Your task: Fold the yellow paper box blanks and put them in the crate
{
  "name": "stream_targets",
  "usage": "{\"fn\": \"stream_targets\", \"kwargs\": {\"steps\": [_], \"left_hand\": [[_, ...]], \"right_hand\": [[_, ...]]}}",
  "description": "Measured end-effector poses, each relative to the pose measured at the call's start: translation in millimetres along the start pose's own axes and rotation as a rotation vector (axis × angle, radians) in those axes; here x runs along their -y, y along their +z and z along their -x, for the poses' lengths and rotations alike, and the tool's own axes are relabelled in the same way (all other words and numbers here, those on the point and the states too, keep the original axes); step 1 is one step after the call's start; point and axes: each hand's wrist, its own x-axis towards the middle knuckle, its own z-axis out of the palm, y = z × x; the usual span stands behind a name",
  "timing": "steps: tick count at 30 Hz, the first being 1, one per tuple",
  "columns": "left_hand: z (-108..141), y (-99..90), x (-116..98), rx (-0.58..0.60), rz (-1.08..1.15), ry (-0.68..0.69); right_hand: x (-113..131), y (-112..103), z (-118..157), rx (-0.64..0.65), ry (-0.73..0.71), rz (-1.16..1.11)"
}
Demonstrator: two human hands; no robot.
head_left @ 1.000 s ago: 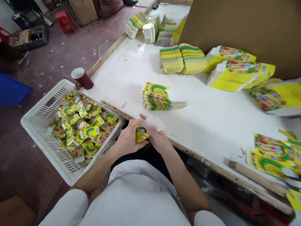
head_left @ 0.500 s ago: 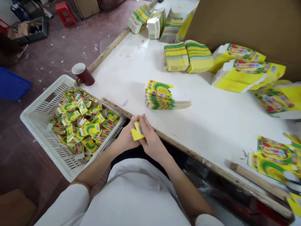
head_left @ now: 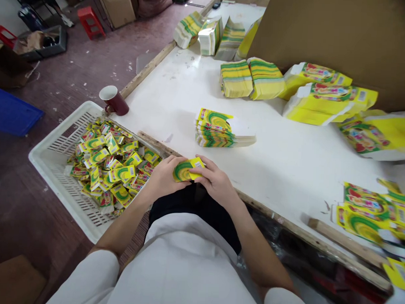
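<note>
Box point(head_left: 182, 171): where a barcode flap point(head_left: 197, 166) stood out half a second ago, the swirl face now shows beside it; folding appears further along.
Left hand point(head_left: 166, 176): fingers around the box's left end.
Right hand point(head_left: 215, 179): fingers holding the barcode end.
Basket point(head_left: 55, 179): box held just right of it.
Print: yellow, green swirl.

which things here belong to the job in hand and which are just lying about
Likely part of the job:
- yellow box, held by the left hand and right hand
- carton stack, just ahead of both hands
- white basket holding similar boxes

Seemingly just lying about:
- maroon mug
- red stool
- blue object, far left
</note>
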Motion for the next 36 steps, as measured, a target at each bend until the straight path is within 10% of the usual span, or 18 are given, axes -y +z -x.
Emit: {"fn": "stream_targets", "kwargs": {"steps": [9, 15, 18, 23, 28, 36], "left_hand": [[-2, -14.5, 2, 0.027, -0.161, -0.043], [42, -92.7, 69, 0.029, -0.666, -0.480], [55, -105.0, 86, 0.000, -0.574, -0.520], [39, -69.4, 61, 0.103, -0.038, -0.346], [-7, -11.0, 22, 0.124, 0.550, -0.146], [-48, 45.0, -35, -0.510, 1.102, -0.239]], "right_hand": [[4, 19, -13, -0.066, 0.050, -0.012], [-29, -36, -55, -0.404, 0.053, 0.333], [-53, -59, -76, -0.404, 0.162, 0.513], [-63, -63, -81, -0.409, 0.212, 0.567], [-24, -55, -59, -0.476, 0.220, 0.393], [37, 23, -16, -0.153, 0.123, -0.312]]}}
